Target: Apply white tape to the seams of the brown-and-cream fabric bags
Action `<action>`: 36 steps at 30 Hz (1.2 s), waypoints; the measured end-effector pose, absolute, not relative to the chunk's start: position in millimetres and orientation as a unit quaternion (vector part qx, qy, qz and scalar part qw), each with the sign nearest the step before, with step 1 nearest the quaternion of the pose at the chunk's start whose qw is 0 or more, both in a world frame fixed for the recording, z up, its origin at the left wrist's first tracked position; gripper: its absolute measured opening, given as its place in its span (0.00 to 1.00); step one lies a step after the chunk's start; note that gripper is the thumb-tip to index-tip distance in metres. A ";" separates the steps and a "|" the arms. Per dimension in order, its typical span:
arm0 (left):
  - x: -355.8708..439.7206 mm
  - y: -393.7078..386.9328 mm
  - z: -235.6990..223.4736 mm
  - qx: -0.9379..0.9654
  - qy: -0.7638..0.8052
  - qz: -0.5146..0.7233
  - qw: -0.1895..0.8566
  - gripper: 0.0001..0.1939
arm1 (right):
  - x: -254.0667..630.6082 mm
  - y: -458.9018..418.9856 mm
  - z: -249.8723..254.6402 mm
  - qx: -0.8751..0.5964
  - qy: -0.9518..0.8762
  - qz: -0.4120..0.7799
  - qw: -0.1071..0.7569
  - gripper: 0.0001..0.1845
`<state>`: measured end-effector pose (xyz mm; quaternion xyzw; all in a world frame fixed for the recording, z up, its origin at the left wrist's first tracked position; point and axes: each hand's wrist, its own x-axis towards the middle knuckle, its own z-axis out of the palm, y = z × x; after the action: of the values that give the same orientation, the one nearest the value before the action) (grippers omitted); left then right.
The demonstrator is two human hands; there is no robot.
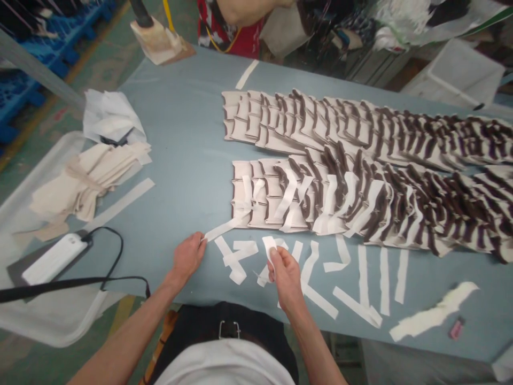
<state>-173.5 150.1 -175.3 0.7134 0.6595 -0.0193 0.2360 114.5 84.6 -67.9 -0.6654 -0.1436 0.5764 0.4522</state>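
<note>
My left hand [188, 259] pinches the near end of a white strip [222, 229], whose other end reaches the left edge of the nearer row of cream and dark brown folded pieces [241, 170]. In my right hand [285, 275], closed thumb against fingers, another short white strip [269, 245] stands up from the fingertips. More white strips lie across the tops of the nearer row. Several loose strips [363, 275] are scattered on the table [180, 133] around and to the right of my right hand. Part of the held strip is hidden by my right fingers.
A second row of folded pieces [280, 120] lies behind. At left are a tray [80, 326], a tied cream bundle [86, 174], a white plastic bag [112, 115] and a white device with a black cord [56, 259]. Another person [240, 37] is across the table.
</note>
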 end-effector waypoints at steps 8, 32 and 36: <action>-224.5 130.5 -163.4 0.721 0.635 -0.013 0.278 0.12 | 100.9 71.7 -71.5 -0.675 -0.134 0.581 0.435 0.35; -68.5 262.4 -163.2 0.844 0.481 0.073 0.226 0.21 | 111.9 80.6 -91.1 -0.714 -0.176 0.546 0.402 0.30; -64.4 263.4 -166.5 0.839 0.498 0.043 0.217 0.18 | 117.9 82.1 -92.1 -0.719 -0.172 0.538 0.405 0.31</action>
<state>-64.4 263.4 -166.5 0.8386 0.4981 0.0426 0.2166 117.9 82.1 -92.1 -0.7187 -0.1719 0.5384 0.4052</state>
